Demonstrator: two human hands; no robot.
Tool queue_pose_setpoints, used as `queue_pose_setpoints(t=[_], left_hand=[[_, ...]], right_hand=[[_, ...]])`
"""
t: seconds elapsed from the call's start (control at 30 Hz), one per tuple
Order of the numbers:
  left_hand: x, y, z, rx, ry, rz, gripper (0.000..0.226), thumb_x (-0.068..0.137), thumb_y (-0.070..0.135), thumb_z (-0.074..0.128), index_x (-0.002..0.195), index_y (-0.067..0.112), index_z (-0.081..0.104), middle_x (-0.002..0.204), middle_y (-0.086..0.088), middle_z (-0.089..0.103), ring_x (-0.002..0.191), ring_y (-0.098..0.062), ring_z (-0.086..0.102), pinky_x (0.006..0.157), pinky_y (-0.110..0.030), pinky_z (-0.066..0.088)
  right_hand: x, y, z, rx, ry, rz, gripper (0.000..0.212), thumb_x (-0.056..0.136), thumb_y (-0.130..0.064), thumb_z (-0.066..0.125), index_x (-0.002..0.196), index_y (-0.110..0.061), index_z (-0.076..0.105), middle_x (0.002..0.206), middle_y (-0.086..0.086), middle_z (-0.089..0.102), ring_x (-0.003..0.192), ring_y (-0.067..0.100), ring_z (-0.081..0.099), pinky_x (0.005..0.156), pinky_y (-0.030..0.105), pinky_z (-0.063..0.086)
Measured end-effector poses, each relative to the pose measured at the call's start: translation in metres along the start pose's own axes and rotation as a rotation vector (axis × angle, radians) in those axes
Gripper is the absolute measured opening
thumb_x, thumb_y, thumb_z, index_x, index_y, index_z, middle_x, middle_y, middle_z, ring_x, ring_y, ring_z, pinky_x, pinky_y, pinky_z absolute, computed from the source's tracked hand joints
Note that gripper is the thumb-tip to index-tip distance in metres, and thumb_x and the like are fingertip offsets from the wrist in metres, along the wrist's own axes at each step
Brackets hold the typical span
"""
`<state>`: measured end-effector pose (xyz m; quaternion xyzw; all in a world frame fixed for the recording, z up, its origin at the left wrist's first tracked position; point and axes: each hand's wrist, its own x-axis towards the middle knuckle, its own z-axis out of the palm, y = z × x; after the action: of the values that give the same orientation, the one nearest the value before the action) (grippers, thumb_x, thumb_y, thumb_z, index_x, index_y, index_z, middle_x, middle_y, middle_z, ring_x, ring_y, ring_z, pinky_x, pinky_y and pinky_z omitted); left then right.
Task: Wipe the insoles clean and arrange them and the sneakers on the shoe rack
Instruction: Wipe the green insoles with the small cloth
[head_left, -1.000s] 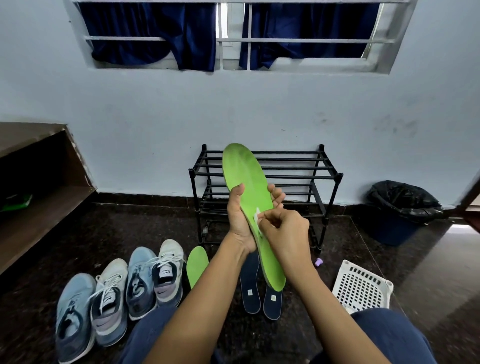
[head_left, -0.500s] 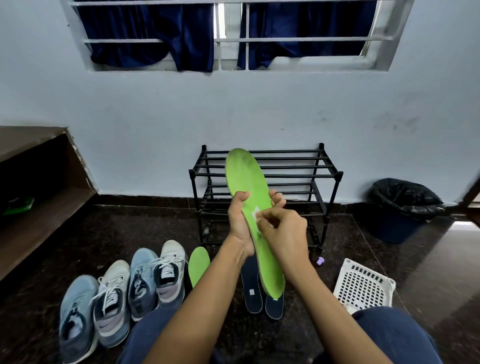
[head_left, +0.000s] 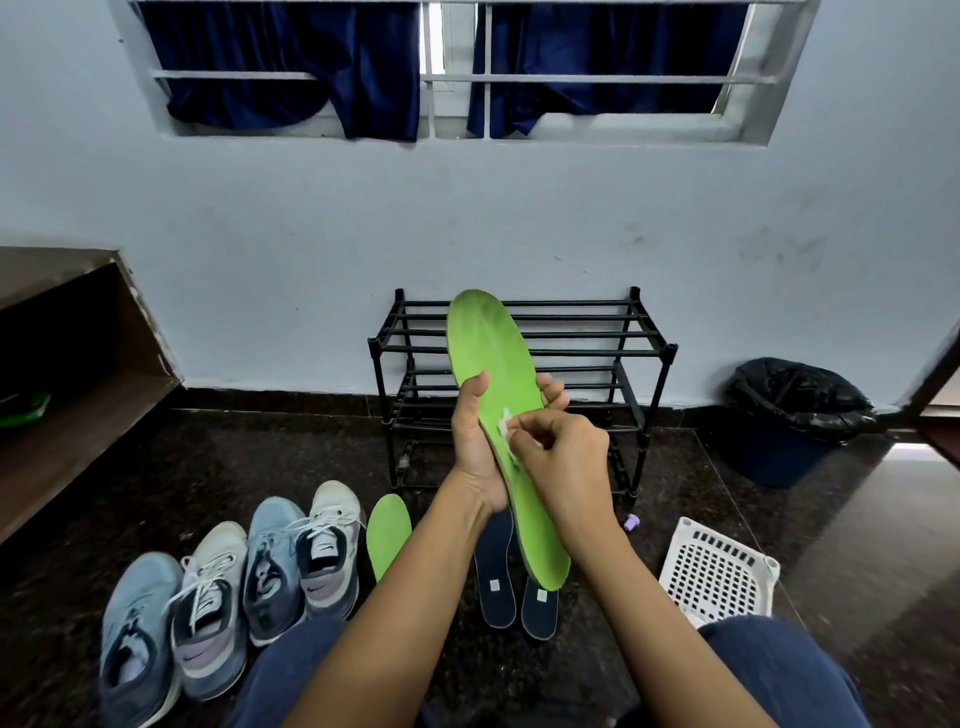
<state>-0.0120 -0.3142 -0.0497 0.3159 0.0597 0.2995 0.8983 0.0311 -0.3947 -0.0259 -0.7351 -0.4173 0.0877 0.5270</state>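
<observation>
Head view: left hand (head_left: 475, 441) grips green insole (head_left: 493, 353), right hand (head_left: 566, 457) pinches white wipe (head_left: 504, 423)

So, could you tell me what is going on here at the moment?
A person's left hand holds a green insole upright while the right hand presses a small white wipe to it. A second green insole, two navy insoles and four sneakers lie on the floor before the black shoe rack.
</observation>
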Motion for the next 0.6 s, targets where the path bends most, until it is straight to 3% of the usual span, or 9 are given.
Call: queue_pose_setpoints(t=[0.1, 0.17, 0.27, 0.37, 0.43, 0.6], left_hand=[[-0.002, -0.002, 0.003, 0.021, -0.028, -0.006, 0.082, 0.05, 0.058, 0.081, 0.107, 0.002, 0.063, 0.108, -0.014, 0.063, 0.099, -0.025, 0.061, 0.092, -0.036, 0.05], [-0.002, 0.001, 0.002, 0.009, -0.036, -0.007, 0.085, 0.05, 0.061, 0.08, 0.108, 0.001, 0.063, 0.113, -0.017, 0.063, 0.103, -0.027, 0.061, 0.094, -0.037, 0.05], [-0.001, 0.008, -0.001, 0.018, -0.048, -0.005, 0.092, 0.052, 0.066, 0.078, 0.113, -0.001, 0.06, 0.116, -0.022, 0.061, 0.106, -0.031, 0.062, 0.097, -0.04, 0.05], [-0.001, 0.016, -0.006, 0.023, -0.05, -0.002, 0.095, 0.052, 0.064, 0.081, 0.115, -0.004, 0.062, 0.115, -0.021, 0.063, 0.101, -0.029, 0.065, 0.096, -0.04, 0.05], [-0.002, 0.019, -0.006, 0.006, -0.075, 0.005, 0.089, 0.053, 0.062, 0.081, 0.112, -0.003, 0.065, 0.111, -0.017, 0.064, 0.098, -0.026, 0.066, 0.092, -0.038, 0.052], [-0.001, 0.016, -0.001, 0.02, -0.06, 0.005, 0.088, 0.056, 0.063, 0.079, 0.113, -0.002, 0.061, 0.107, -0.014, 0.064, 0.095, -0.023, 0.065, 0.089, -0.035, 0.052]], right_hand=[[0.005, 0.001, 0.005, -0.126, 0.089, -0.023, 0.011, 0.084, -0.012, 0.064, 0.089, -0.014, 0.074, 0.095, 0.007, 0.071, 0.085, 0.021, 0.067, 0.082, 0.032, 0.052], [0.003, -0.003, 0.007, -0.16, 0.143, -0.077, 0.012, 0.085, -0.01, 0.063, 0.09, -0.011, 0.074, 0.101, 0.009, 0.07, 0.089, 0.025, 0.067, 0.082, 0.038, 0.052], [-0.002, -0.007, 0.004, -0.088, 0.104, -0.104, 0.013, 0.082, -0.007, 0.066, 0.089, -0.012, 0.076, 0.09, 0.006, 0.073, 0.081, 0.017, 0.067, 0.08, 0.022, 0.051], [-0.012, -0.013, -0.003, 0.017, -0.106, -0.063, 0.014, 0.079, -0.007, 0.069, 0.087, -0.016, 0.076, 0.076, -0.005, 0.07, 0.07, -0.005, 0.062, 0.069, 0.002, 0.042], [-0.017, -0.015, -0.005, 0.046, -0.187, -0.052, 0.012, 0.079, -0.01, 0.071, 0.085, -0.018, 0.076, 0.069, -0.011, 0.066, 0.064, -0.007, 0.059, 0.064, 0.003, 0.042], [-0.014, -0.013, -0.006, 0.12, -0.163, -0.025, 0.009, 0.079, -0.011, 0.073, 0.082, -0.018, 0.076, 0.068, -0.011, 0.068, 0.065, -0.003, 0.061, 0.068, 0.012, 0.049]])
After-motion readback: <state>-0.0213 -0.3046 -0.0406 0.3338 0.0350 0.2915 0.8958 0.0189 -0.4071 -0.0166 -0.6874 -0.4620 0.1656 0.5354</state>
